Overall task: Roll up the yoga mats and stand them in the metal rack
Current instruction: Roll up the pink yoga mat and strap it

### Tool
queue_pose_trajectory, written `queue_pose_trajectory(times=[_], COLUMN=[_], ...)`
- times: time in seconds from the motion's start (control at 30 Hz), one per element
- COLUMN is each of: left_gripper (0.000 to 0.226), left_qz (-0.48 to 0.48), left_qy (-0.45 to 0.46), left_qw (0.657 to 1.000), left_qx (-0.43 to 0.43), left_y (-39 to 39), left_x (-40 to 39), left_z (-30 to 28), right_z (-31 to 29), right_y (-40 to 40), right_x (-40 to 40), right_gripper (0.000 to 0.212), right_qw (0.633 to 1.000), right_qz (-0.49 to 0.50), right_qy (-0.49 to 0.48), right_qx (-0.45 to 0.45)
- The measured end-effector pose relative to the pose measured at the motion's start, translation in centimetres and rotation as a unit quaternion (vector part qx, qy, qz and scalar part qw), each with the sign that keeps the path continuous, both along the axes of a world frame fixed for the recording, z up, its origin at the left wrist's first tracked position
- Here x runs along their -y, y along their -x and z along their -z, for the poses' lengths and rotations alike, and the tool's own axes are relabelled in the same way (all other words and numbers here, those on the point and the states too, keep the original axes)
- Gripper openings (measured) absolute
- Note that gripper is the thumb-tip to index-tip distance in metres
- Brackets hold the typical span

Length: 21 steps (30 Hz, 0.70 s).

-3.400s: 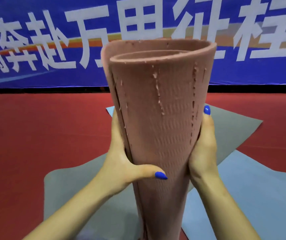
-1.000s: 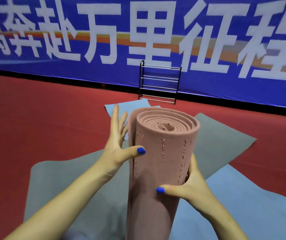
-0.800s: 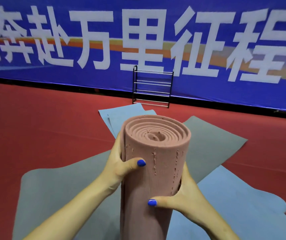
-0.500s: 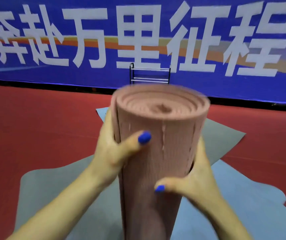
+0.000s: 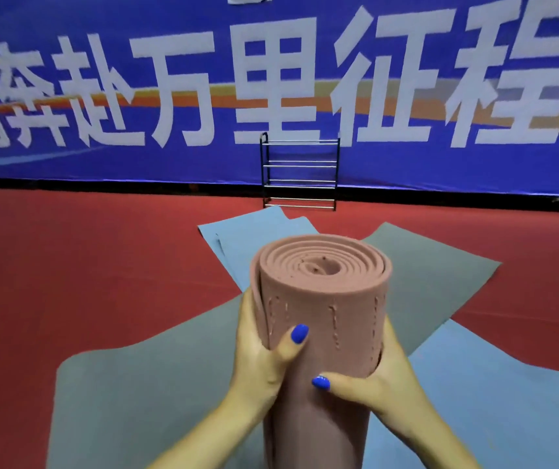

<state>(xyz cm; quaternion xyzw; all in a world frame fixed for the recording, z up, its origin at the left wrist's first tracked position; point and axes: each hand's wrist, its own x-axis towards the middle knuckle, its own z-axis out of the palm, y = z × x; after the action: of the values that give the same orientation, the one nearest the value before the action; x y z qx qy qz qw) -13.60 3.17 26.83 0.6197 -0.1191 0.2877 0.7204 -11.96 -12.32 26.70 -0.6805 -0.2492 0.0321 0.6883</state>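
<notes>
A rolled pink yoga mat point(image 5: 322, 292) stands upright in front of me, its spiral top end facing up. My left hand point(image 5: 261, 353) grips its left side with the thumb across the front. My right hand point(image 5: 376, 377) grips the right side lower down, thumb pointing left. A grey mat point(image 5: 136, 384) lies flat on the floor under the roll. A light blue mat point(image 5: 254, 231) lies flat beyond it, and another light blue mat point(image 5: 491, 401) lies at the right. The empty black metal rack point(image 5: 300, 174) stands against the far banner.
Red floor point(image 5: 85, 265) spreads to the left and right of the mats. A blue banner wall point(image 5: 170, 96) with large white characters closes the far side behind the rack.
The pink roll, loose and flared earlier, is now wound tight. It rose toward the camera half a second ago and has come back down. My hands still hold it.
</notes>
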Motion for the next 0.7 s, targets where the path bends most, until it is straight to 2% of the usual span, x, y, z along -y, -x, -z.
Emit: queue_pose_trajectory(times=[0.1, 0.2, 0.27, 0.3, 0.37, 0.4, 0.47, 0.53, 0.6, 0.7], left_gripper=[0.098, 0.109, 0.125, 0.123, 0.099, 0.091, 0.095, 0.097, 0.097, 0.111], left_qz=[0.005, -0.018, -0.016, -0.012, -0.026, -0.030, -0.037, -0.033, -0.035, -0.017], left_qy=[-0.037, -0.094, -0.105, -0.106, -0.132, -0.133, -0.100, -0.087, -0.087, -0.100], left_qw=[0.999, 0.993, 0.990, 0.989, 0.986, 0.988, 0.994, 0.996, 0.996, 0.995], left_qx=[0.021, 0.070, 0.088, 0.101, 0.099, 0.071, 0.010, -0.006, -0.012, 0.014], left_y=[1.4, 1.3, 0.6, 0.3, -0.3, -0.3, 0.0, -0.1, -0.4, 0.1], left_x=[-0.3, -0.9, -1.6, -2.0, -2.5, -2.5, -2.3, -2.2, -2.1, -1.8], left_z=[-3.0, -6.7, -8.1, -7.8, -4.7, -2.9, 0.0, 1.0, 0.0, -1.2], right_z=[-3.7, -7.7, -8.8, -8.3, -5.7, -4.3, -1.6, -0.8, -1.5, -2.2], right_y=[0.7, 0.5, 0.4, 0.5, 0.5, 0.5, 0.2, -0.4, -0.6, -0.1], right_x=[0.5, 0.7, 0.3, 0.0, -0.8, -1.3, -1.9, -1.8, -1.5, -0.3], right_gripper=[0.111, 0.104, 0.104, 0.106, 0.114, 0.118, 0.122, 0.122, 0.130, 0.148], right_qw=[0.998, 0.988, 0.982, 0.981, 0.985, 0.990, 0.997, 0.998, 0.998, 0.998], right_qz=[-0.005, 0.005, 0.009, 0.004, 0.012, 0.012, 0.009, 0.022, 0.023, 0.015], right_qy=[0.034, -0.002, -0.018, -0.024, -0.018, -0.014, -0.022, -0.012, 0.016, 0.055], right_qx=[0.058, 0.157, 0.186, 0.193, 0.171, 0.137, 0.071, 0.064, 0.049, 0.040])
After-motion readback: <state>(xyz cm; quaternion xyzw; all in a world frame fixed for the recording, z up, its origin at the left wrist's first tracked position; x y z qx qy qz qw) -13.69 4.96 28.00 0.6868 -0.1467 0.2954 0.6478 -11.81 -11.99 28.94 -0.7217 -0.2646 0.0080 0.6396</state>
